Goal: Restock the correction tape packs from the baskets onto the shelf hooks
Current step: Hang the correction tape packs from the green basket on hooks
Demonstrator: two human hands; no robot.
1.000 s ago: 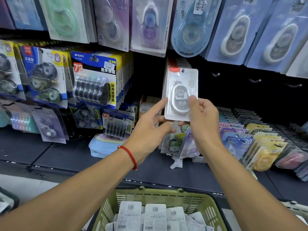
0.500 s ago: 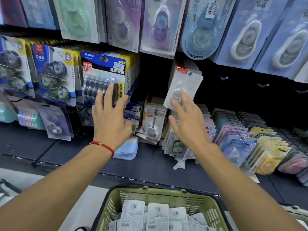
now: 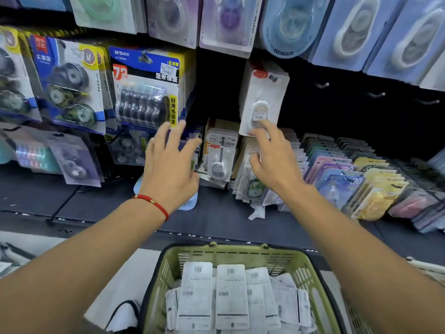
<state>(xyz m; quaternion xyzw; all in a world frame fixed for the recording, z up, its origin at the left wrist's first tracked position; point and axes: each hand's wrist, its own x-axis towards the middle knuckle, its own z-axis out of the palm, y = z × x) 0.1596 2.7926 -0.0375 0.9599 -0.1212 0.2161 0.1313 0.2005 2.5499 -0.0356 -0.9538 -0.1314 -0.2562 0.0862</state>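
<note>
A: Start at the left. What is your left hand (image 3: 172, 165) doing?

B: Nothing yet. Its fingers are spread and it holds nothing, hovering in front of the blue card of tape refills (image 3: 147, 92) on the left hooks.

A: And the white pack (image 3: 262, 98) in the middle?

B: That one hangs on its hook, tilted a little, with more of the same kind behind it. It is a clear blister on a white card, a red tab at the top, a small oval tape dispenser inside with a price sticker on it. The fingertips (image 3: 261, 127) of your right hand (image 3: 274, 160) are just at its lower edge, fingers loose, gripping nothing.

A: So how far along are you?

B: I'd judge early to midway. The green basket (image 3: 310, 276) near you is full of packs (image 3: 231, 297) lying face down, barcodes up. To the far right, several bare hooks (image 3: 322, 85) stick out of the dark panel.
</note>
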